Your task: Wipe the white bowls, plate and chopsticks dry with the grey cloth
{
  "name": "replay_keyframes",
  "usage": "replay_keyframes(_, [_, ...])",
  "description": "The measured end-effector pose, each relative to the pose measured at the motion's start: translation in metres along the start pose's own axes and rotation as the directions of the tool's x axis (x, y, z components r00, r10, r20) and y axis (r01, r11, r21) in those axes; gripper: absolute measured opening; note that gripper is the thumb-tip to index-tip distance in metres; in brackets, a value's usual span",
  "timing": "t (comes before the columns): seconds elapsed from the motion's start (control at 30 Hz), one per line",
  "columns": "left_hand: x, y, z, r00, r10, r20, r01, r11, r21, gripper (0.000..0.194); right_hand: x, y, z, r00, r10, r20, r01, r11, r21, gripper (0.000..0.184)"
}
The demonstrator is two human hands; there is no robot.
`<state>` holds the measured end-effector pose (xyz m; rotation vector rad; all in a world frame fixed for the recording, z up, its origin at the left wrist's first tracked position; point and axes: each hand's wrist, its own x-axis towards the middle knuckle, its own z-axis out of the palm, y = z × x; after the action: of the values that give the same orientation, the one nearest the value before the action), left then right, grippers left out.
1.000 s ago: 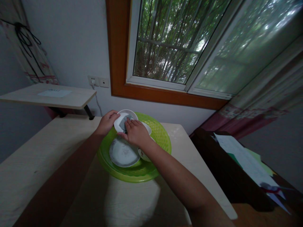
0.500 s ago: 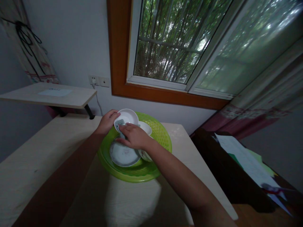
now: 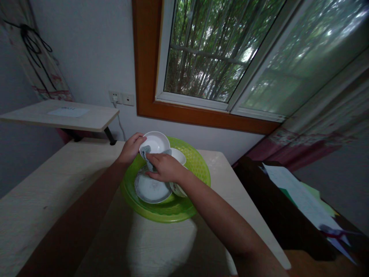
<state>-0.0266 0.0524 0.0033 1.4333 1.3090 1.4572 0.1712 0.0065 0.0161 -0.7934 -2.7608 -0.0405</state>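
My left hand [image 3: 131, 148] grips the left rim of a small white dish [image 3: 156, 141], tilted up above a round green basin [image 3: 198, 169]. My right hand [image 3: 165, 167] is closed on a grey cloth [image 3: 146, 153] and presses it against the dish's lower left edge. Inside the basin lies a larger white plate [image 3: 150, 189] under my right hand, and a white bowl [image 3: 178, 155] sits behind it. Another bowl is partly hidden by my right wrist.
The basin stands on a pale wooden table [image 3: 43, 192] below a window [image 3: 207, 57]. A small shelf [image 3: 60, 115] juts from the wall at left, with wall sockets [image 3: 121, 98] beside it. A dark desk with papers [image 3: 296, 196] lies to the right.
My right hand has slid the cloth from the middle of the dish down to its lower left edge. The left hand keeps its hold on the rim.
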Motion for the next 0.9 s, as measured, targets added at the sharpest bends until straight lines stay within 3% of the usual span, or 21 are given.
replay_keyframes(0.2, [0.002,-0.005,0.001,0.996,-0.027,-0.083,0.027,1.000,-0.008,0.025,0.005,0.000,-0.009,0.990,0.129,0.054,-0.117,0.975,-0.190,0.027])
replay_keyframes(0.3, [0.003,-0.010,0.002,0.998,-0.030,-0.054,0.025,0.995,-0.097,0.025,0.006,0.002,-0.013,0.990,0.122,0.064,-0.101,0.958,-0.267,0.017])
replay_keyframes(0.47, [0.006,-0.016,0.002,0.996,-0.069,0.060,0.084,0.945,-0.317,0.040,0.004,0.005,-0.014,0.997,0.045,0.067,-0.020,0.941,-0.337,0.015])
replay_keyframes(0.67, [0.004,-0.009,0.000,0.990,-0.076,0.119,0.121,0.886,-0.447,0.037,0.003,0.008,-0.017,0.998,-0.023,0.059,0.043,0.930,-0.366,0.015])
replay_keyframes(0.77, [0.004,-0.005,-0.001,0.986,-0.115,0.121,0.160,0.862,-0.481,0.039,0.003,0.011,-0.017,1.000,-0.004,0.014,0.009,0.928,-0.372,0.017])
replay_keyframes(0.9, [0.004,-0.005,-0.001,0.987,-0.133,0.092,0.159,0.908,-0.388,0.032,0.003,0.014,-0.013,0.995,0.069,-0.069,-0.089,0.929,-0.358,0.020])
